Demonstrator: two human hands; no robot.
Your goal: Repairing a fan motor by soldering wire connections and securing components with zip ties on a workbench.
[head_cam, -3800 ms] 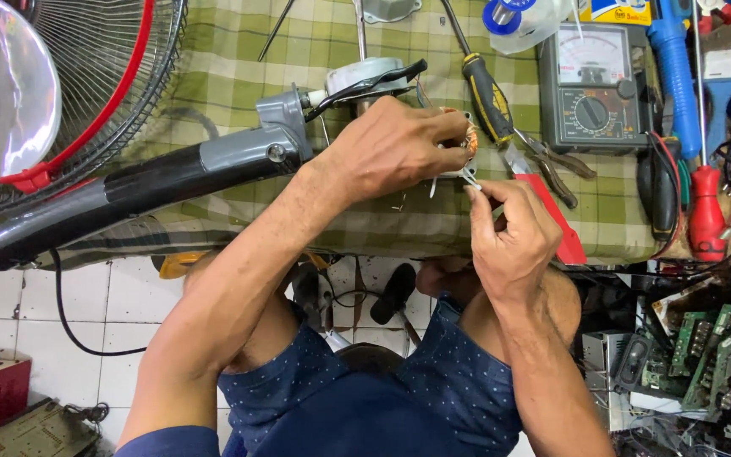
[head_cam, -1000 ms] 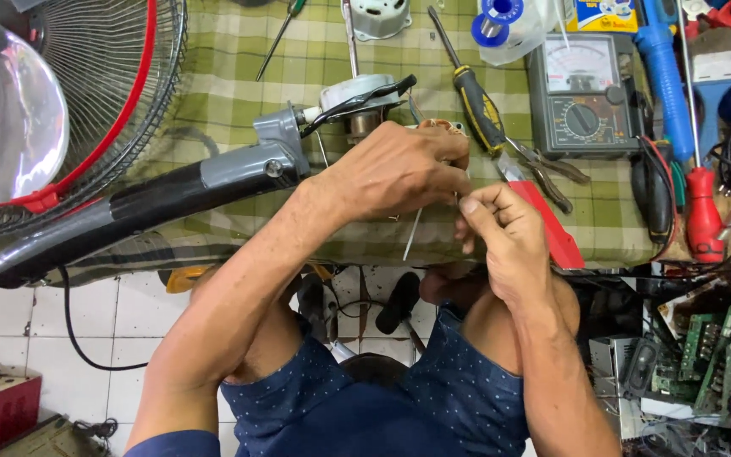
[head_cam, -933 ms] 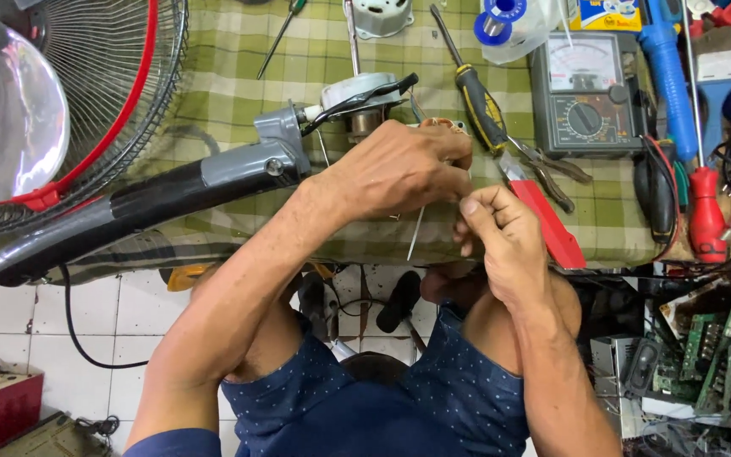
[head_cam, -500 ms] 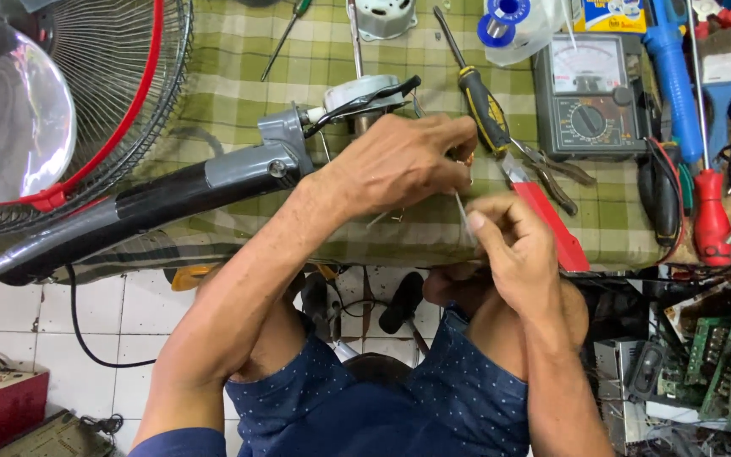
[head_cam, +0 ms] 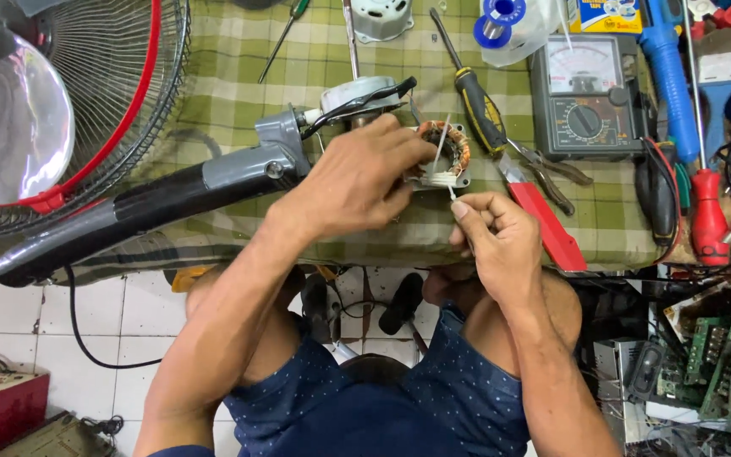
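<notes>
- Left hand [head_cam: 357,173] was curled over a copper-wound metal motor stator [head_cam: 443,155], gripping it on the green checked cloth [head_cam: 213,93].
- Right hand [head_cam: 497,237] was pinched closed on a thin white wire [head_cam: 442,148].

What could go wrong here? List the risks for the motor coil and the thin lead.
1. The right hand pinches a thin white lead from the motor coil; a hard tug might snap it.
2. The left hand steadies the coil near the table edge; a slip might drop it.
</notes>
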